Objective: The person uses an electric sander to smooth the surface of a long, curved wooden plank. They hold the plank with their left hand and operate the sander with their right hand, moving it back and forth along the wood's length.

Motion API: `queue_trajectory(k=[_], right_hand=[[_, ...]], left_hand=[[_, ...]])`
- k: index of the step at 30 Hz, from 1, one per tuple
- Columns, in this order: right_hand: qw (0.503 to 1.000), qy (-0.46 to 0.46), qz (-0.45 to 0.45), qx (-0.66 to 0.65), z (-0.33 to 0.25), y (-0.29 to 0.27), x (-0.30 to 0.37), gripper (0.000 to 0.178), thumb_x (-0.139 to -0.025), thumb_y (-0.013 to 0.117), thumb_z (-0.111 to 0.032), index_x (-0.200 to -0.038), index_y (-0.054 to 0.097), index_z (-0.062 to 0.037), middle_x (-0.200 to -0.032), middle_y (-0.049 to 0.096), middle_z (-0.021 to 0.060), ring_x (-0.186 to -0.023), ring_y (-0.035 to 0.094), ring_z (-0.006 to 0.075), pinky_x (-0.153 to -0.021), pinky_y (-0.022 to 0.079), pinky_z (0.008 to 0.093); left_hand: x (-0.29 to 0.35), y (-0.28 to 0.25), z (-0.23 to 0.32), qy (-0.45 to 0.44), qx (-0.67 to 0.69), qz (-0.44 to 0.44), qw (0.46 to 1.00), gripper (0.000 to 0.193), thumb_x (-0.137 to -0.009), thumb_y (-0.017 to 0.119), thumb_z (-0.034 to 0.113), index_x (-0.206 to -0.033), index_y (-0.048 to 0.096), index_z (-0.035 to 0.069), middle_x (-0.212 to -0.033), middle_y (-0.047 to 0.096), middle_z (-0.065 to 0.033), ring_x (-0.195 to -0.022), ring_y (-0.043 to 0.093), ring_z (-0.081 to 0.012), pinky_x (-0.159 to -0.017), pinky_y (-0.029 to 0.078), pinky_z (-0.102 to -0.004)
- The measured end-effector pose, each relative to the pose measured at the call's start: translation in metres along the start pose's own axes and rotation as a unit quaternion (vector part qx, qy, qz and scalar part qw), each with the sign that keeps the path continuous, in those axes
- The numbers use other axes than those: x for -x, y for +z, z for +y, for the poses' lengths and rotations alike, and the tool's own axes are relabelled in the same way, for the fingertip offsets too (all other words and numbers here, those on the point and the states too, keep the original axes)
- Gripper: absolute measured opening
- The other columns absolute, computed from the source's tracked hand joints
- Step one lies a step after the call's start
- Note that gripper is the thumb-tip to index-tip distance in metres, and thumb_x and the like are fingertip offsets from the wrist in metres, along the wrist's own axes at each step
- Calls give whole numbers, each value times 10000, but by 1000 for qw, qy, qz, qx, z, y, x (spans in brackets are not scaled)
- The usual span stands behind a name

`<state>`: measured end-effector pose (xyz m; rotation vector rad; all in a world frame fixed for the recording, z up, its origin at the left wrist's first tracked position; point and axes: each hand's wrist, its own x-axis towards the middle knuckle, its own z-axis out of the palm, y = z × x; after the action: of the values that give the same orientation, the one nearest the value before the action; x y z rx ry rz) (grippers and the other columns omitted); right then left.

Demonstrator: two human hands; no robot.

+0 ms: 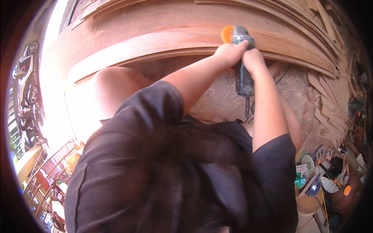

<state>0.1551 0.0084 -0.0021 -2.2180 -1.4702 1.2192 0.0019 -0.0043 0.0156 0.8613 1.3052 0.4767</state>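
Both my hands grip a dark angle grinder [244, 85] fitted with an orange disc [226, 35]. My left hand [230, 53] is closed around the tool near its head, and my right hand [253, 61] is closed around the body just behind it. The disc is at the surface of a long reddish wooden plank [155, 46] lying crosswise in front of me; whether it touches the wood I cannot tell. A cord hangs from the grinder's near end, over the floor between my legs.
More planks [287, 19] are stacked at the far side. Wood offcuts [328, 110] lie on the dusty floor [285, 93] to the right. Discs and tools clutter the lower right around an orange disc [347, 190]. A wire rack [42, 171] stands at lower left, motorbikes [29, 93] beyond it.
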Motion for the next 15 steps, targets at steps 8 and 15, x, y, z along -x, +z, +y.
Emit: queue_trajectory(k=[8,15], right_hand=[[997,18,38,-63,29,19,23,657,-988,722,-479,-1258,733,119,-1197,761,338,-1164,765,374,-935,583,437],[977,-77,-143,137,-120,106,107,624,-1004,614,-438,-1425,613,23,-1344,721,285,-1272,712,396,-1100,553,489]], left_hand=[[18,6,-15,-4,-36,-42,998,804,-1020,572,708,-1292,727,-33,-1200,754,-215,-1021,772,-297,-838,655,-422],[95,-114,-114,10,138,192,971,747,-1111,487,642,-1374,652,-36,-1238,743,-165,-1084,737,-242,-910,605,-379]])
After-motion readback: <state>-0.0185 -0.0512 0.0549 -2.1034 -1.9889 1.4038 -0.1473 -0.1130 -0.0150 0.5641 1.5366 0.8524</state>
